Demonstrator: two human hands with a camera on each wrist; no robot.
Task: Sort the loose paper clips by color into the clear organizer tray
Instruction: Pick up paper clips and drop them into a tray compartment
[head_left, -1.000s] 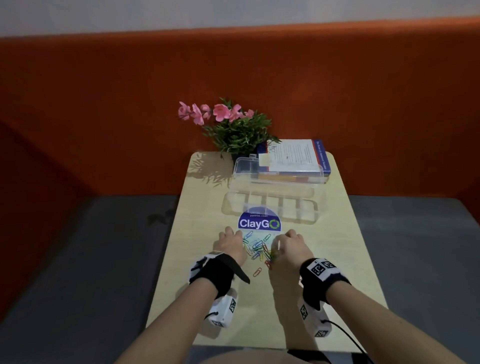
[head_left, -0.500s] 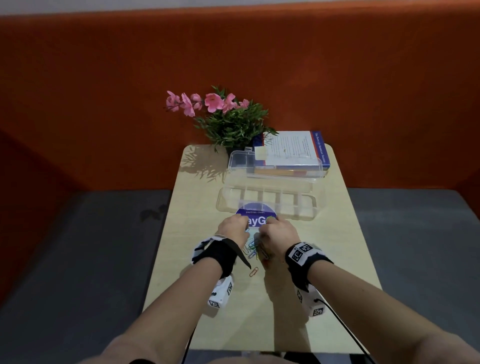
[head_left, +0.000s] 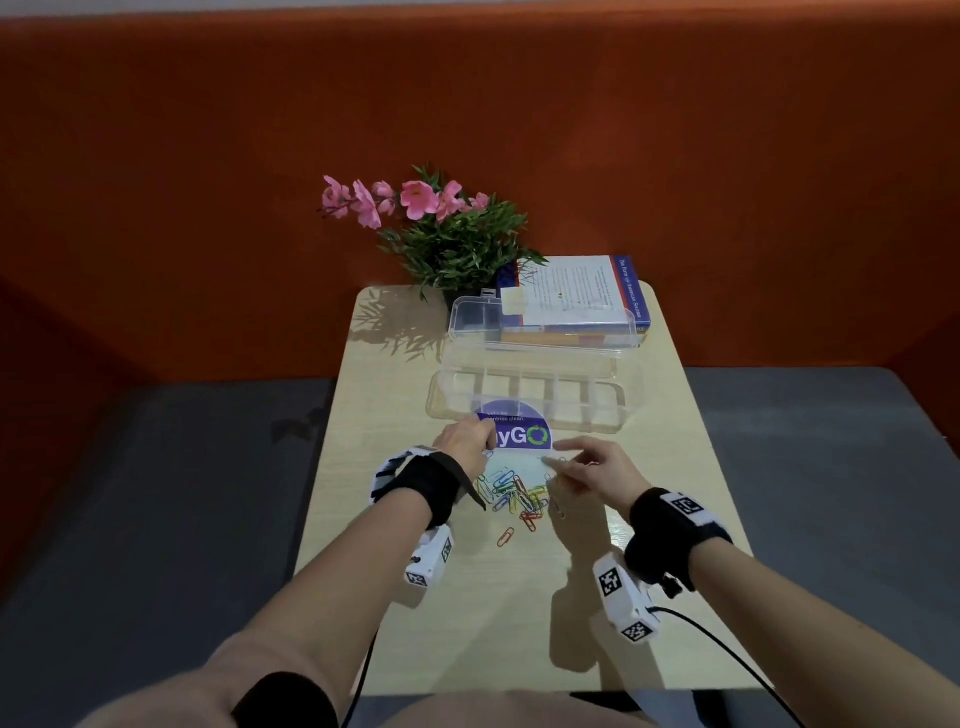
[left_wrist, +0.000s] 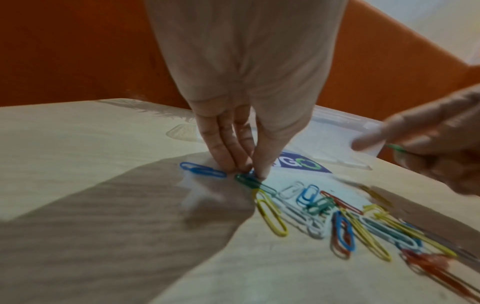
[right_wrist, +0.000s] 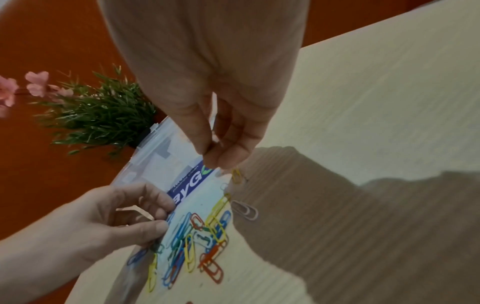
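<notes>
Loose coloured paper clips (head_left: 514, 493) lie in a heap on the light wooden table (head_left: 395, 571), just in front of the clear organizer tray (head_left: 524, 400). My left hand (head_left: 487, 451) is at the heap's far left edge; in the left wrist view its thumb and fingertips (left_wrist: 261, 170) pinch a green clip (left_wrist: 246, 180) that lies on the table. My right hand (head_left: 551, 461) hovers over the heap's right side, pinching another green clip (left_wrist: 394, 148). One orange clip (head_left: 505, 537) lies apart, nearer me. A blue clip (left_wrist: 202, 169) lies left of my left fingers.
The tray's open lid (head_left: 540, 322) leans back against a book (head_left: 571, 291). A potted plant with pink flowers (head_left: 447, 228) stands at the far left corner. A purple round sticker (head_left: 524, 436) is on the table under the tray's front. Orange seating surrounds the table.
Both hands were close together over the heap. The right hand has since drawn off to the right and lifted with a clip, uncovering the heap. The left hand stays at the far left edge.
</notes>
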